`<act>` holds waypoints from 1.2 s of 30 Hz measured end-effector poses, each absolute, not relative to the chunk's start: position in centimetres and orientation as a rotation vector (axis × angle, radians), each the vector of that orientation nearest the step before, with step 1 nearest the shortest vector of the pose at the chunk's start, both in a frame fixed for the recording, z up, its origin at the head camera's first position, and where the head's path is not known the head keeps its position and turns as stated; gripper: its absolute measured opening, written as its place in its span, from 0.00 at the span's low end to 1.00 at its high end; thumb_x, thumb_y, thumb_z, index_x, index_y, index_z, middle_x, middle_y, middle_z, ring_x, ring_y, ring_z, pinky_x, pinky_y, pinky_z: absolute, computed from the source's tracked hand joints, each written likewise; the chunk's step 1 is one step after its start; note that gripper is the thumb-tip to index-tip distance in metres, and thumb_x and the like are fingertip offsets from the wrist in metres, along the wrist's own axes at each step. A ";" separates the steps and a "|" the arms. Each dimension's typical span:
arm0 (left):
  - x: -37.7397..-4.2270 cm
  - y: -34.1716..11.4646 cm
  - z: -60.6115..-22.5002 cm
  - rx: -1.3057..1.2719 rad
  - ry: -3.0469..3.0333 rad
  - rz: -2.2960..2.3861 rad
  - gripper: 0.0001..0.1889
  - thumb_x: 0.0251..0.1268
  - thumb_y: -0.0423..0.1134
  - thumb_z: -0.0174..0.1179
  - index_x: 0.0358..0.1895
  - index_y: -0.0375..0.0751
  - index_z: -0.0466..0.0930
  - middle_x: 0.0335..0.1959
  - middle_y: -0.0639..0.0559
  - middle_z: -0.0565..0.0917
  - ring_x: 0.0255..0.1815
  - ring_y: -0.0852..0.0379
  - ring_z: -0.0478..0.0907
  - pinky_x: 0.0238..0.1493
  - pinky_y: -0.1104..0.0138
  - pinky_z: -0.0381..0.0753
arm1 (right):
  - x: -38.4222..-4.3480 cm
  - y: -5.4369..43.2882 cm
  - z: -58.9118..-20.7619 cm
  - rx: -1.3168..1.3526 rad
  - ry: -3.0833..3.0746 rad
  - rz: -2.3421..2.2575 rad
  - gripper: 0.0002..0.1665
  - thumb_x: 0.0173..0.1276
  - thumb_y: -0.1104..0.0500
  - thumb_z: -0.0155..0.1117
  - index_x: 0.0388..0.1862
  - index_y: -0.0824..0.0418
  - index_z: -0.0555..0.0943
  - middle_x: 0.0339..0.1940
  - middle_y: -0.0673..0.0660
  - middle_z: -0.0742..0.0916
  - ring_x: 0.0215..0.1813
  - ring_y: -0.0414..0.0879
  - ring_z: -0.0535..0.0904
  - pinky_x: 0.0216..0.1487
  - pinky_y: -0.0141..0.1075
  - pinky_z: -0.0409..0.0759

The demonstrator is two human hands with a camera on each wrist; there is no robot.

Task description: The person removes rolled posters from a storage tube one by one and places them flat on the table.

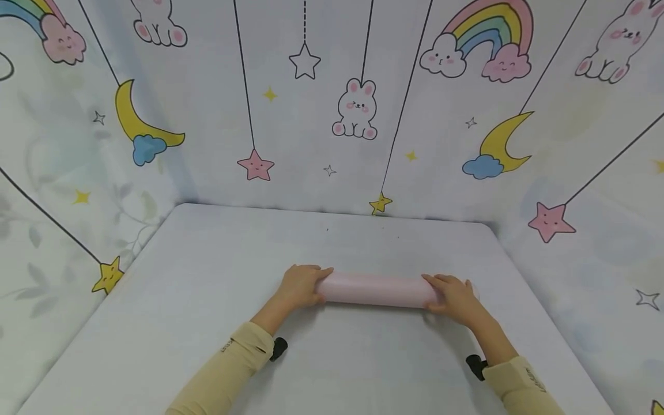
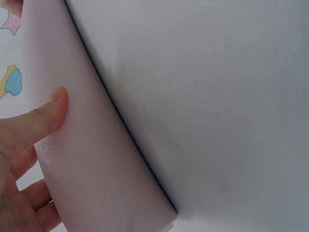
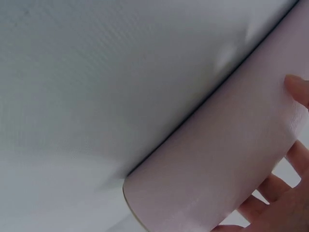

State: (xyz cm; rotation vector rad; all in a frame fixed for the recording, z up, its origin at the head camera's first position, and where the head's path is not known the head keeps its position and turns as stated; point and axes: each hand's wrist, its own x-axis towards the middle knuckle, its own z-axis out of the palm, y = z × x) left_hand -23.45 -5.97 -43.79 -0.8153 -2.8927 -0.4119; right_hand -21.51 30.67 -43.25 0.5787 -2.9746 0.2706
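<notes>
A smooth pink roll (image 1: 376, 290), which looks like a rolled-up leather-like mat, lies crosswise on the white table. My left hand (image 1: 302, 286) grips its left end. In the left wrist view the thumb (image 2: 59, 99) presses the near side while the fingers reach round the far side, partly hidden. At the other end my right hand (image 1: 452, 297) holds the roll the same way. The right wrist view shows that thumb (image 3: 297, 88) on the pink surface (image 3: 212, 159) and the fingers around the far side. A thin edge shows at the roll's end.
The white tabletop (image 1: 223, 248) extends around the roll, with its back edge against a wall (image 1: 321, 127) printed with stars, rabbits and moons. Printed walls also flank both sides. A small black device sits at each wrist, by the beige sleeves (image 1: 228, 369).
</notes>
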 end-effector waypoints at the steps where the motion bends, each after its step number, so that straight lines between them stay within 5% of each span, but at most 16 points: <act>1: -23.5 -5.9 -43.8 -0.810 -2.900 -0.408 0.35 0.39 0.48 0.73 0.58 0.50 0.75 0.50 0.45 0.80 0.50 0.47 0.76 0.49 0.50 0.71 | -21.4 30.5 -43.2 0.578 -2.971 0.250 0.38 0.49 0.49 0.72 0.59 0.60 0.73 0.51 0.66 0.79 0.55 0.64 0.71 0.47 0.74 0.55; 24: -23.5 -5.8 -43.7 -0.791 -2.914 -0.407 0.35 0.39 0.48 0.73 0.58 0.49 0.75 0.50 0.46 0.80 0.49 0.47 0.77 0.46 0.52 0.72 | -22.3 23.3 -43.4 0.737 -2.990 0.165 0.38 0.53 0.47 0.69 0.61 0.59 0.71 0.53 0.65 0.78 0.55 0.63 0.72 0.48 0.70 0.60; 36: -23.4 -5.7 -43.6 -0.773 -2.935 -0.420 0.35 0.39 0.48 0.73 0.58 0.50 0.75 0.50 0.46 0.80 0.49 0.47 0.77 0.48 0.52 0.72 | -23.1 18.4 -43.6 0.882 -2.969 0.134 0.39 0.53 0.47 0.70 0.63 0.55 0.70 0.52 0.61 0.79 0.51 0.59 0.75 0.46 0.59 0.70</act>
